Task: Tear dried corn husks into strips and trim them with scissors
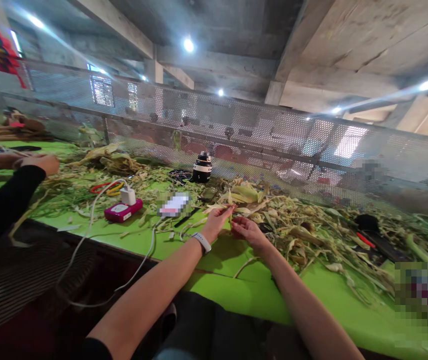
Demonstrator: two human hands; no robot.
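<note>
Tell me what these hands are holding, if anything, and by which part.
A thin, pale strip, seemingly dried husk. The left hand pinches it around its upper part; the right hand is at its lower part, its grip unclear.

Both hands (232,223) pinching a pale husk strip (230,215) above the green tabletop (236,297), dried husks heaped just beyond

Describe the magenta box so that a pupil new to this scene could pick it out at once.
Start with the long green table in front of the perforated metal screen. On its left half, fairly near the front edge, lies the magenta box. Unlike the thin red and yellow loops just behind it, it is a solid block with a white plug adapter on top.
</note>
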